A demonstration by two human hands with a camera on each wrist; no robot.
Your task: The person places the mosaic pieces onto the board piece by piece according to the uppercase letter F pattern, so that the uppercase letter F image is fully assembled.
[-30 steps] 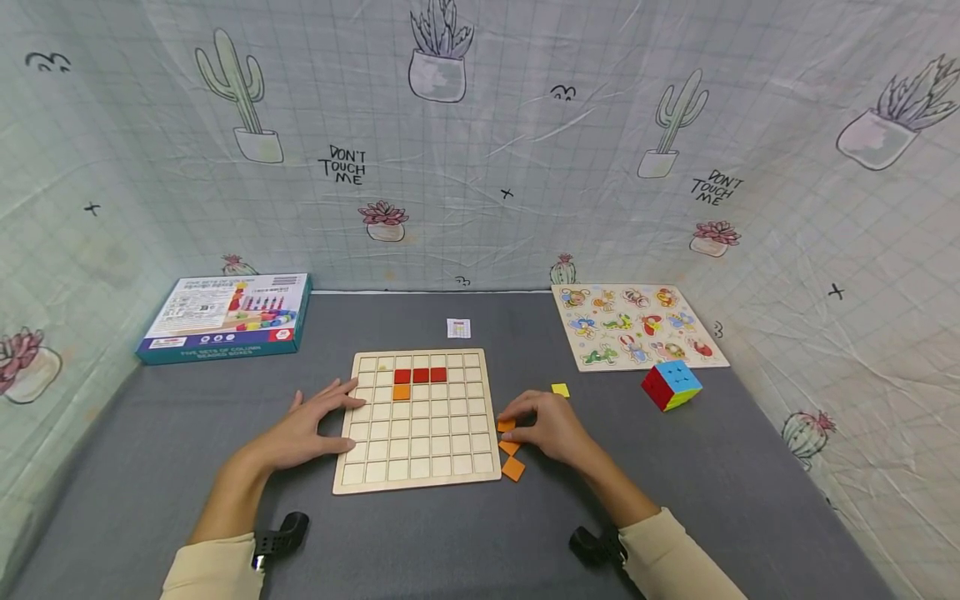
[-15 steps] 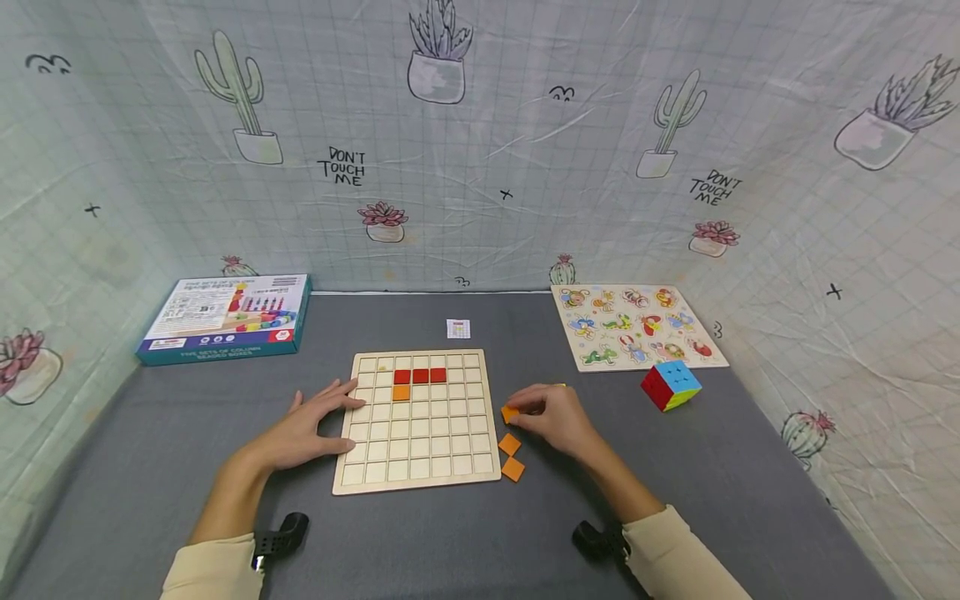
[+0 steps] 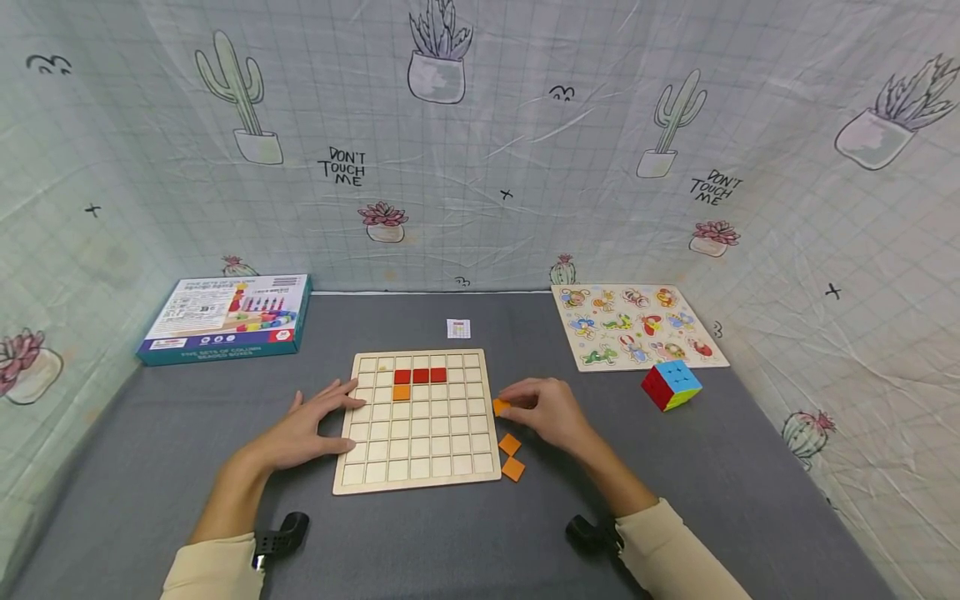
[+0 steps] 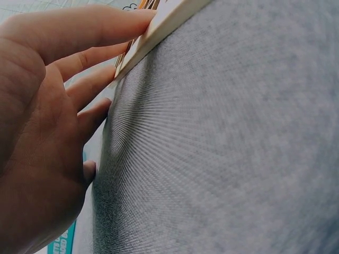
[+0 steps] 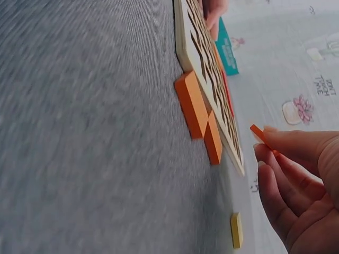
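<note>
A wooden grid board (image 3: 420, 427) lies on the grey table, with three red tiles (image 3: 421, 376) in one row and an orange tile (image 3: 401, 392) under the leftmost. The left hand (image 3: 311, 425) rests its spread fingers and thumb on the board's left edge, also visible in the left wrist view (image 4: 58, 116). Just off the right edge, the right hand (image 3: 547, 410) pinches an orange tile (image 3: 500, 407) between thumb and fingertips; the right wrist view shows this tile (image 5: 258, 132) raised. Two more orange tiles (image 3: 510, 445) (image 3: 513, 469) lie beside the board's lower right.
A small printed card (image 3: 458, 328) lies behind the board. The boxed set (image 3: 225, 321) is at the back left, an insect puzzle board (image 3: 637, 327) at the back right, with a colored cube (image 3: 671, 385) before it. A yellow tile (image 5: 237, 230) shows in the right wrist view.
The right hand has lifted an orange tile from beside the board, moved slightly away and then back left to the board's edge. The left hand has stayed in place.
</note>
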